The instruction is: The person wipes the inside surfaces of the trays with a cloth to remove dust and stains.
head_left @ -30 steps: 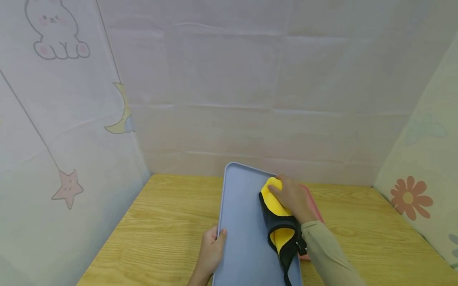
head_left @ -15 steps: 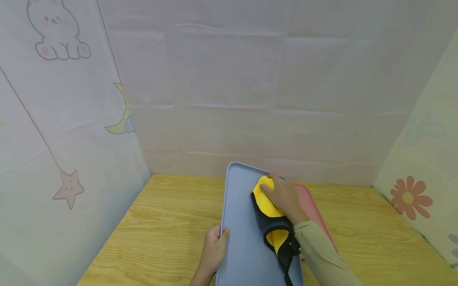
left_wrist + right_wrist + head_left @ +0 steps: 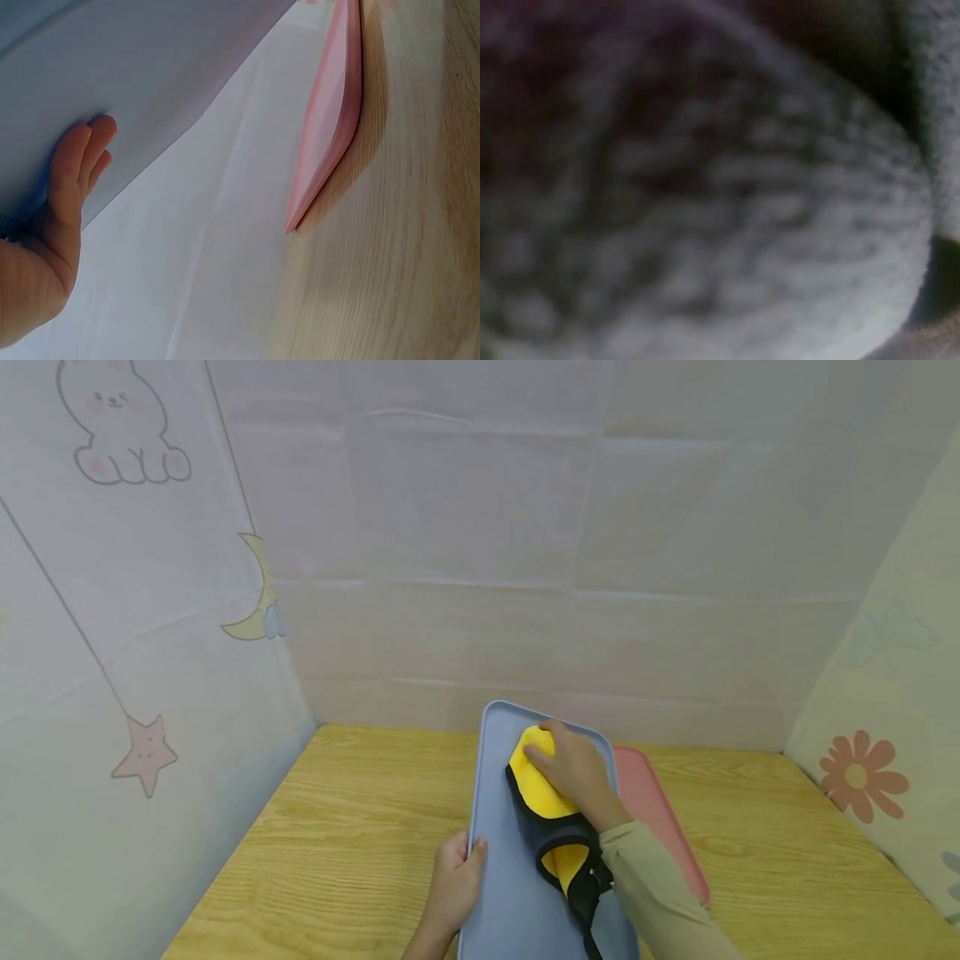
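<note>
In the head view my left hand (image 3: 455, 881) grips the left edge of a light blue tray (image 3: 502, 893), thumb over the rim. The left wrist view shows the fingers of my left hand (image 3: 67, 195) against the tray's underside (image 3: 150, 82). This tray is raised and tilted. Against its upper face my right hand (image 3: 573, 768) holds a yellow-and-black padded fabric piece (image 3: 536, 785) with a round opening and a black strap. Thumb and fingers lie on the yellow part. The right wrist view is filled by a blurred grey textured surface (image 3: 780, 225), too close to make out.
A pink tray (image 3: 660, 818) lies behind and to the right of the blue tray, partly covered by it and the right sleeve. Both are over a wood-grain table (image 3: 360, 827). Pale printed sheets (image 3: 480, 527) stand around the back and sides.
My right hand and the fabric piece have moved left across the blue tray. The blue tray and left hand have shifted slightly right. More of the pink tray shows.
</note>
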Available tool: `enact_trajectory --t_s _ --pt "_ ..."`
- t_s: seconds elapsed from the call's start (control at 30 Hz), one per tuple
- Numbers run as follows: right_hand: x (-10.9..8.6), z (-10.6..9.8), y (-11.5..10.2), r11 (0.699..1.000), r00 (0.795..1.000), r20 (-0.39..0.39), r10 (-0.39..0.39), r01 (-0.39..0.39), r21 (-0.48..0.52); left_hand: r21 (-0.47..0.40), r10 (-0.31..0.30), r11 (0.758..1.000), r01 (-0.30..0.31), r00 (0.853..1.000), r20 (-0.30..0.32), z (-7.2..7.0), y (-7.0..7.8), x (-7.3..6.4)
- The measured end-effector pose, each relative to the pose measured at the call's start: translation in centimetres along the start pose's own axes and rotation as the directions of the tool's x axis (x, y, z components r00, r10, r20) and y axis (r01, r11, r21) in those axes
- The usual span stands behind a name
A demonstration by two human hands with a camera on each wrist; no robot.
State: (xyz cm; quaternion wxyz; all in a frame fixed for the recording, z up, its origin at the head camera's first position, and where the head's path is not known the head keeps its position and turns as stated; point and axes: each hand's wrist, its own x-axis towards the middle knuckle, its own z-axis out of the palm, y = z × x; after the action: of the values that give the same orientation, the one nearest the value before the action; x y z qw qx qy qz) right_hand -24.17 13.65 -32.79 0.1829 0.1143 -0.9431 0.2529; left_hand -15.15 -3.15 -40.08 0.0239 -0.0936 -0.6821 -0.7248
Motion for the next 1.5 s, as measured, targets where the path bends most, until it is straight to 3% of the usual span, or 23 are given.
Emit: enact_trajectory --t_s 0.43,0.67,1.0,1.2,1.33,1.5 --pt "-0.6 -0.1 -3.3 0.995 0.995 -0.02 -0.097 0.097 0.003 0.025 -0.028 0.999 0.028 0.999 0.018 0.5 0.1 0.1" --pt "-0.7 -0.1 -4.1 0.995 0.995 -0.019 -0.103 0.103 -0.014 0.049 -0.051 0.998 0.051 0.999 0.013 0.7 0.4 0.2" --pt "-0.9 -0.1 -3.7 0.991 0.994 -0.013 -0.112 0.111 -0.075 0.025 -0.045 0.999 0.044 0.999 0.02 0.5 0.2 0.1" --pt "-0.9 -0.2 -2.9 0.992 0.997 0.013 -0.073 0.074 -0.102 0.04 -0.052 0.998 0.052 0.999 -0.002 0.4 0.5 0.0" --pt "-0.8 0.0 -2.1 0.992 0.998 0.027 -0.051 0.053 -0.11 0.039 -0.018 0.999 0.019 0.999 -0.038 0.3 0.7 -0.2" --pt "-0.8 0.3 -0.7 0.993 0.998 0.037 -0.04 0.044 -0.108 0.008 0.02 1.0 -0.019 0.999 -0.031 -0.1 0.4 -0.4"
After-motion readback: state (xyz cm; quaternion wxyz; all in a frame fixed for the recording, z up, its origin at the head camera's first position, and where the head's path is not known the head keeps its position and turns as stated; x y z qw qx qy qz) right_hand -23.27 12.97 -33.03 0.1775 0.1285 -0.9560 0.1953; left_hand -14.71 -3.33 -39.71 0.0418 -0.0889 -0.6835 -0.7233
